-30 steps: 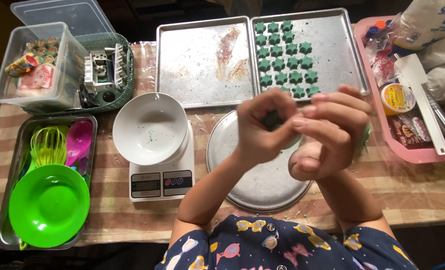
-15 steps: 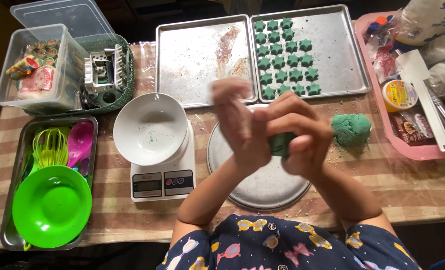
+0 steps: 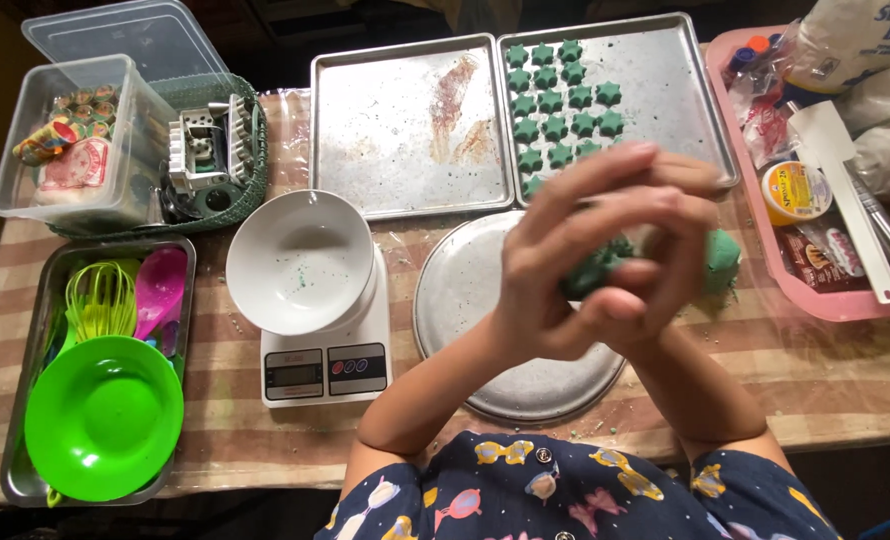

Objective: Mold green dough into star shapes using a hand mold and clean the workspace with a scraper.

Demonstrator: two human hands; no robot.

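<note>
While the small piece of green dough [image 3: 593,272] sits pressed between the palms above the round metal plate [image 3: 465,300], it seems best rolled with light, even pressure — squeezing would likely flatten it. Left hand [image 3: 555,265] and right hand [image 3: 655,270] are cupped together, closed on the piece. A larger green dough lump [image 3: 722,258] lies just right of the plate.

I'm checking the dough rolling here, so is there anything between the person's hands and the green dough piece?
Nothing visible. The left hand and right hand are clasped directly around the green dough piece, above the round metal plate. A second green dough lump sits on the table just beside the hands.
</note>
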